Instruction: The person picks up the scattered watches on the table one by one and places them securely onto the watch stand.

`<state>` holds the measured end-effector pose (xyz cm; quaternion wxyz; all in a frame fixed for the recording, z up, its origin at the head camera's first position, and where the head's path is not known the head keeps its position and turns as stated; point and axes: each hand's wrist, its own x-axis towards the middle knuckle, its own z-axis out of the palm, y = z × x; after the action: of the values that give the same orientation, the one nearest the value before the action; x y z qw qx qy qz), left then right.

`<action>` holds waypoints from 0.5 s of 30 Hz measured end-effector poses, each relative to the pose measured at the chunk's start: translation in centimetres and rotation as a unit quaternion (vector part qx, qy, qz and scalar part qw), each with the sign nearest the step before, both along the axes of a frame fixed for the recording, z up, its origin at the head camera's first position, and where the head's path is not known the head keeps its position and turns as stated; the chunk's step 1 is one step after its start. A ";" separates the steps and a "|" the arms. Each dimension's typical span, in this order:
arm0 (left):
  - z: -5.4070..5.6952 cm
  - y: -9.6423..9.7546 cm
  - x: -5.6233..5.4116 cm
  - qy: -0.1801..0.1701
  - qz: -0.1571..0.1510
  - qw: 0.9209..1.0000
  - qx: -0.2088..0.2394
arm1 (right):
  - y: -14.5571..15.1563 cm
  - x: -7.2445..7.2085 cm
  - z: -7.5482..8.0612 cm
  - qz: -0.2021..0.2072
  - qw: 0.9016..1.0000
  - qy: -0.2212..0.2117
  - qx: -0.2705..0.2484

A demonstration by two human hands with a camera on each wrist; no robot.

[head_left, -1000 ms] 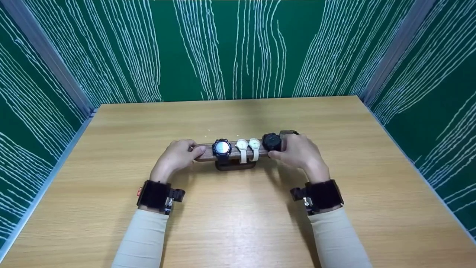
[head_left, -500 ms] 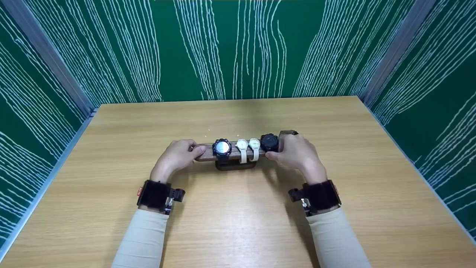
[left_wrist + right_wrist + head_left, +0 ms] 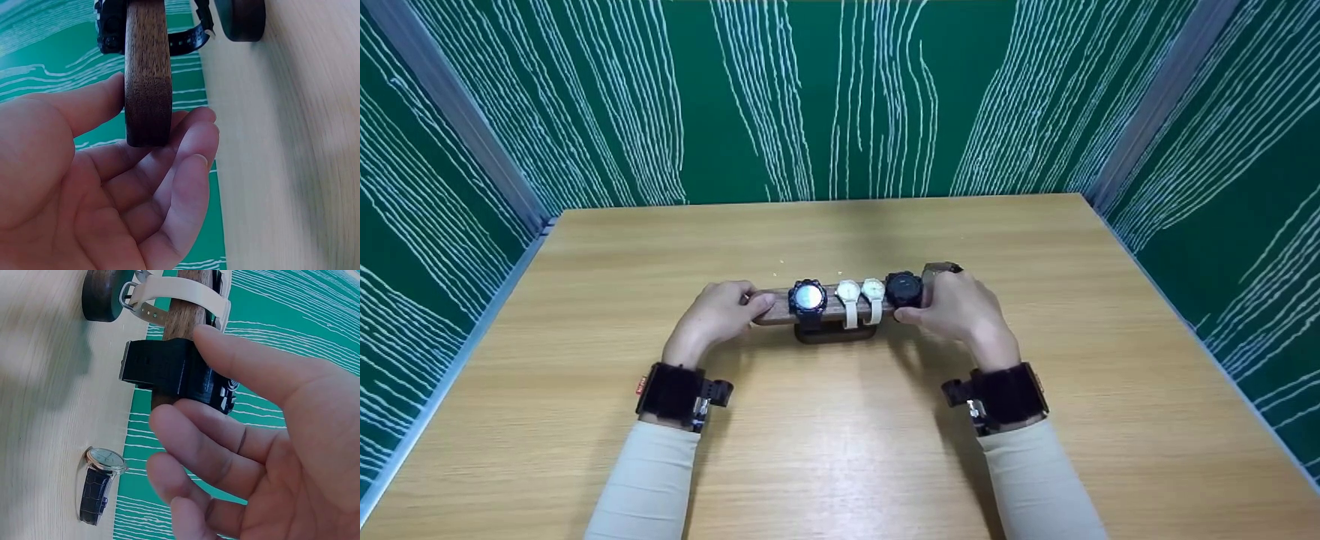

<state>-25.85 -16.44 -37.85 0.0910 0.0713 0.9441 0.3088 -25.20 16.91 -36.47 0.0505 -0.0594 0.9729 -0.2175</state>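
Note:
My left hand [image 3: 714, 311] pinches the left end of the wooden bar [image 3: 147, 84] of a watch stand, thumb on one face and fingers behind. My right hand [image 3: 960, 309] grips a black watch [image 3: 163, 365] looped around the bar near its right end, thumb at the strap and fingers curled below. Left of it on the bar sit two white-strapped watches [image 3: 848, 292] side by side. Farther left is a dark watch [image 3: 808, 298] with a bright face. The stand's dark base [image 3: 836, 337] shows under the bar.
Beyond my right hand, a watch with a black leather strap [image 3: 95, 486] stands on the wooden table [image 3: 840, 435]. Green panels with white wavy lines [image 3: 877, 97] close off the back and both sides of the table.
My right hand has slid the black watch slightly left along the bar, closer to the white watches, then stayed still. My left hand and the stand have kept their place.

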 end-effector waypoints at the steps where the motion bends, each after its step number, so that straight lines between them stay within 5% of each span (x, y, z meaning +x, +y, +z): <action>1: 0.0 0.0 0.0 -0.001 0.001 1.000 0.001 | 0.0 0.0 0.0 0.000 1.000 -0.001 -0.001; 15: -0.2 0.0 -0.1 -0.003 0.004 1.000 0.002 | 0.1 0.1 0.1 -0.002 1.000 -0.009 -0.013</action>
<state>-25.93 -16.49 -38.02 0.0930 0.0669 0.9434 0.3112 -25.10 17.05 -36.41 0.0582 -0.0559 0.9696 -0.2312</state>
